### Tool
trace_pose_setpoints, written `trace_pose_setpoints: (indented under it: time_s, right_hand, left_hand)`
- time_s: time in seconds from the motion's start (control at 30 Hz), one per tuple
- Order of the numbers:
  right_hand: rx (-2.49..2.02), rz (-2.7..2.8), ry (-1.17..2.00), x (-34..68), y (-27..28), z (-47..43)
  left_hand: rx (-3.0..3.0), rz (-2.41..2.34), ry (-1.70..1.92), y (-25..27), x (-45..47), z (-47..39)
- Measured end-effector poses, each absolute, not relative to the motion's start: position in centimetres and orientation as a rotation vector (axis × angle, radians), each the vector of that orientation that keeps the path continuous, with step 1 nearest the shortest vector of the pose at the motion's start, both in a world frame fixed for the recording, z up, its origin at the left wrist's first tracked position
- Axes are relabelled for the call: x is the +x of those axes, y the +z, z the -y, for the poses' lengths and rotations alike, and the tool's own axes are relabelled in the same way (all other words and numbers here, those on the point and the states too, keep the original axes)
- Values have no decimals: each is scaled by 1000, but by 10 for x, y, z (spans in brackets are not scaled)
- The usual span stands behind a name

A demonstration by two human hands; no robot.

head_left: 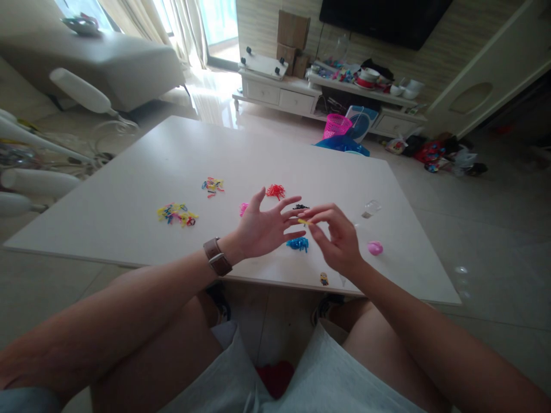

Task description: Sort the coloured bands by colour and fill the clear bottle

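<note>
My left hand [267,227] is open, palm up with fingers spread, above the white table [129,178]. Between thumb and fingers, my right hand [338,238] pinches a small yellow elastic band [303,222] right by the left fingertips. Under and around the hands lie piles of small bands: blue [298,244], black [301,207], red [275,191] and pink [243,209], the pink one partly hidden by my left thumb. Further left are two mixed-colour piles, a larger one [177,214] and a smaller one [213,186].
Right of my hands are a pink rounded object [375,248] and a clear container [371,209]. A small yellow cartoon figure [323,279] lies by the near edge. Beyond the table stand a pink basket [336,125] and a white cabinet [279,94]; white chairs [81,90] are at left.
</note>
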State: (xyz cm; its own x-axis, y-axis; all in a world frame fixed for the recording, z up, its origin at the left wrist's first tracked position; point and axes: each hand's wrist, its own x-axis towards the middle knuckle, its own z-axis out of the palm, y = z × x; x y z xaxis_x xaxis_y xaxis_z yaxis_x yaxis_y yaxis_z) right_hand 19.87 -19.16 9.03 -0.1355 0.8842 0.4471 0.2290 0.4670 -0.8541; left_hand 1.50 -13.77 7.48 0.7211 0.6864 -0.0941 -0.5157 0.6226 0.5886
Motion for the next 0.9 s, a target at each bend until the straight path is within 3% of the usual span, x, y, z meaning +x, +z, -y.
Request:
trace_pose_setpoints:
  time_s: [0.13,0.27,0.4,0.57,0.9]
  right_hand:
    - [-757,2168,739,179,93,207]
    - [-663,2371,522,170,88,209]
    - [-676,2344,429,171,90,209]
    - [-693,2178,556,174,95,210]
    - [-1219,1595,802,189,85,192]
  left_hand:
    - [491,-331,659,76,17,139]
    - [440,-284,653,77,19,140]
    - [398,-280,612,74,20,142]
    - [448,-311,604,77,19,145]
    - [936,-474,748,67,25,140]
